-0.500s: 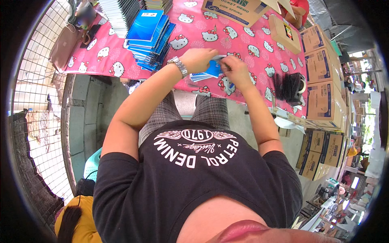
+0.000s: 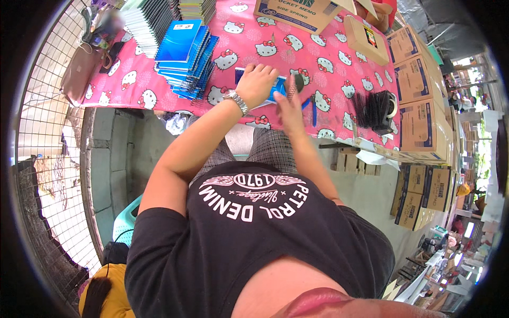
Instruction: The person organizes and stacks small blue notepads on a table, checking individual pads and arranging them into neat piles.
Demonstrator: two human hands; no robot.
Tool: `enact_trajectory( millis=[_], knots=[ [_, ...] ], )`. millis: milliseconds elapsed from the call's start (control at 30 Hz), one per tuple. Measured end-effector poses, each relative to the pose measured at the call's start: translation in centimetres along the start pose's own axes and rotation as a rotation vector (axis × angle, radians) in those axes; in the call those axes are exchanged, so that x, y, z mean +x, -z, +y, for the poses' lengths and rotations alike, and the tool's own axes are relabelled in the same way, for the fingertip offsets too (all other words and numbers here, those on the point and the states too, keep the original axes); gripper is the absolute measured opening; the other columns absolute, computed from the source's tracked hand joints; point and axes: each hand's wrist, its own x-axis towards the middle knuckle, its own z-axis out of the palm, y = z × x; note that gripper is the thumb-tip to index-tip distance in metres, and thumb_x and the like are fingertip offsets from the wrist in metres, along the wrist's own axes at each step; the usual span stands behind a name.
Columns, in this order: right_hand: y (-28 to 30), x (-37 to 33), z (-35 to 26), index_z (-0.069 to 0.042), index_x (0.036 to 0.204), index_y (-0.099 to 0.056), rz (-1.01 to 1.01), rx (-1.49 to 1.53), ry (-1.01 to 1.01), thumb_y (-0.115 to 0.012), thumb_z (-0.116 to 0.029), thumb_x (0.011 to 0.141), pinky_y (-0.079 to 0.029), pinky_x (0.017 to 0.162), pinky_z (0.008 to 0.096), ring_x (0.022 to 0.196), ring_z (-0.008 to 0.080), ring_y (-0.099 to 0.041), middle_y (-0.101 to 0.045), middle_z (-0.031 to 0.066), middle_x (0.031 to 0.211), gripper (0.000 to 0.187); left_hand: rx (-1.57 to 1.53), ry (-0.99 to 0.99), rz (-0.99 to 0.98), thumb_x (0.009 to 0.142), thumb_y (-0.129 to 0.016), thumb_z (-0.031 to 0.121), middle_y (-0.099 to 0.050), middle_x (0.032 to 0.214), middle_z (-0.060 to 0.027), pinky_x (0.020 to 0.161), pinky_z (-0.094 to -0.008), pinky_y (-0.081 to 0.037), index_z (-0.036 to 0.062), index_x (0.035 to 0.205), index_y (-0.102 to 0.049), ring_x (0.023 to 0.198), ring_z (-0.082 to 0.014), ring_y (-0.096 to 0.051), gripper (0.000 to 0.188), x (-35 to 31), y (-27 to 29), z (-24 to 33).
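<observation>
My left hand lies over a small blue notebook on the pink table cover, fingers extended and partly hiding it. A darker blue edge shows beyond the fingers. At the notebook's right edge is my right hand, smeared by motion, so its fingers cannot be read clearly. Just beyond it lies a small dark rounded object whose kind I cannot make out. Thin blue strips rest on the table to its right. Left of my hands stands a stack of blue spiral notebooks.
More spiral notebooks are piled at the far left, near a brown bag. Black binding coils and a tape dispenser sit at the right. Cardboard boxes are stacked beyond the right edge; another person's arm is at the far right.
My left hand has gone from gripping a lifted, bent part of the notebook to lying over it. My right hand has moved left and nearer. The view has shifted slightly.
</observation>
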Motion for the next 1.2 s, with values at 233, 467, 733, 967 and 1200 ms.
enact_trajectory(
  millis=[233,467,733,967,1200],
  knots=[
    [4.1,1.8,-3.5,-0.012,0.126,-0.058,-0.222,-0.543,0.063,-0.052,-0.014,0.096,-0.047,0.068,0.0271,0.075,0.0111,-0.057,-0.065,0.0074,0.091,0.031,-0.083,-0.121,-0.049,0.084,-0.056,0.014,-0.061,0.097,-0.0070,0.091,-0.0421,-0.040,0.0091,0.104,-0.057,0.100,-0.0252,-0.058,0.021,-1.2,1.4,-1.2],
    [5.4,2.2,-2.8,-0.006,0.115,-0.061,-0.201,-0.362,0.118,-0.054,0.002,0.089,-0.048,0.074,0.0273,0.081,0.0136,-0.060,-0.065,0.0065,0.091,0.028,-0.131,-0.105,-0.037,0.088,-0.056,0.023,-0.062,0.096,-0.0052,0.089,-0.0409,-0.040,0.0110,0.101,-0.058,0.097,-0.0246,-0.059,0.018,-0.9,1.2,-1.0],
    [4.5,2.5,-3.3,-0.007,0.115,-0.064,-0.236,-0.497,0.278,-0.051,-0.003,0.094,-0.046,0.066,0.0259,0.070,0.0121,-0.053,-0.065,0.0053,0.091,0.026,-0.107,-0.112,-0.003,0.090,-0.056,0.025,-0.062,0.095,-0.0048,0.088,-0.0409,-0.040,0.0113,0.099,-0.059,0.096,-0.0243,-0.059,0.017,-1.1,1.1,-1.4],
    [3.7,2.7,-4.7,-0.008,0.114,-0.065,-0.194,-0.439,0.147,-0.049,-0.009,0.097,-0.044,0.059,0.0251,0.062,0.0086,-0.049,-0.063,0.0018,0.079,0.023,-0.049,-0.093,-0.041,0.089,-0.058,0.026,-0.062,0.095,-0.0048,0.088,-0.0412,-0.040,0.0123,0.103,-0.060,0.096,-0.0235,-0.059,0.020,-1.1,0.9,-1.3],
    [3.8,2.5,-3.5,-0.006,0.117,-0.060,-0.220,-0.619,0.340,-0.062,-0.009,0.090,-0.047,0.062,0.0279,0.063,0.0153,-0.054,-0.061,0.0044,0.077,0.027,-0.076,-0.056,0.003,0.087,-0.058,0.022,-0.062,0.101,-0.0061,0.095,-0.0448,-0.038,0.0113,0.110,-0.058,0.102,-0.0254,-0.058,0.025,-1.0,0.5,-0.6]
  ],
)
